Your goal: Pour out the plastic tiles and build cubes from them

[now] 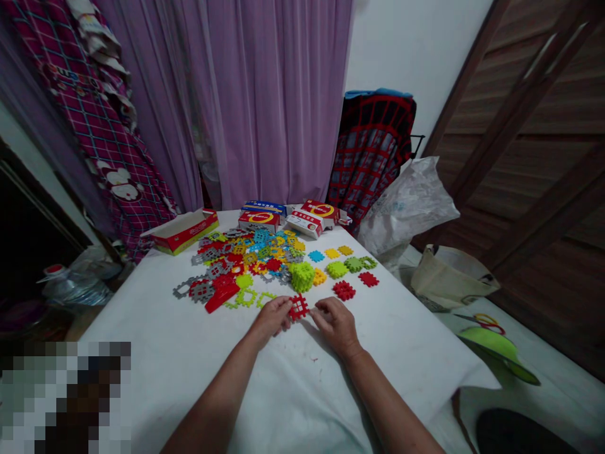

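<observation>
Between my two hands, just above the white-covered table [227, 372], is a red plastic building tile [299, 307] with a grid of square holes and a toothed edge. My left hand [275, 315] pinches its left side. On the tile's right, my right hand [336, 323] has thumb and fingers closed at its edge; whether they grip it or something tiny is hard to make out. Beyond my hands stands a lime-green stack of tiles [302, 276]. A red tile stack [344, 290] lies to the right, with a lime stack [337, 270] behind it.
A mixed heap of coloured tiles [259, 246] spreads across the table's back left. Small boxes [259, 220] and an open red-yellow carton [184, 233] stand at the far edge. Scissors [486, 323] and a green cap [494, 350] lie right of the table, below a cloth bag [437, 277].
</observation>
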`<state>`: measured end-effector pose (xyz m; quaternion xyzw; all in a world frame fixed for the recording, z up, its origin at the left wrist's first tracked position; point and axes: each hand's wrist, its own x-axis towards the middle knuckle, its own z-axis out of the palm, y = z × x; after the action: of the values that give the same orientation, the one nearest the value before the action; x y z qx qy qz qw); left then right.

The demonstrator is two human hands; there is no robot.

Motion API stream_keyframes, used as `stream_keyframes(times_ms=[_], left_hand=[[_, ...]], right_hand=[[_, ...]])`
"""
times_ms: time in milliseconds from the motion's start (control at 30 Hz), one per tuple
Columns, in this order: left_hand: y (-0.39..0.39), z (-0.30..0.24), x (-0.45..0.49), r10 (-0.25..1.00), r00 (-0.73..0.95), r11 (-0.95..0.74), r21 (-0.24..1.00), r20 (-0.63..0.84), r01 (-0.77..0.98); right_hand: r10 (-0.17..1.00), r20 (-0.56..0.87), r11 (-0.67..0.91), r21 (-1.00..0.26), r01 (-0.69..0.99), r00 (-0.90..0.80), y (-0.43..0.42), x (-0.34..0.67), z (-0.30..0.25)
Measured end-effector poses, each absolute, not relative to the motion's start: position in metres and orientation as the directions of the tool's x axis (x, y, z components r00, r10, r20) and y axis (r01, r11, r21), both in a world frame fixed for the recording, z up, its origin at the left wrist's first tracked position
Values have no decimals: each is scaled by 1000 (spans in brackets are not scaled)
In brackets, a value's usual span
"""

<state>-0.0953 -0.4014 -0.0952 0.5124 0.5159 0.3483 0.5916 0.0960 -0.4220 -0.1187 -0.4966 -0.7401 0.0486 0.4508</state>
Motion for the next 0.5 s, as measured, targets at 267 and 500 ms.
stream_keyframes(times_ms=[267, 500], left_hand=[[-400, -97, -95, 933, 220, 239, 948, -284, 211], [-402, -93, -92, 940, 207, 219, 945, -271, 241]], right_hand=[[753, 620, 609, -531, 589, -220, -421, 97, -122], [784, 585, 577, -562, 592, -208, -425, 93, -119]])
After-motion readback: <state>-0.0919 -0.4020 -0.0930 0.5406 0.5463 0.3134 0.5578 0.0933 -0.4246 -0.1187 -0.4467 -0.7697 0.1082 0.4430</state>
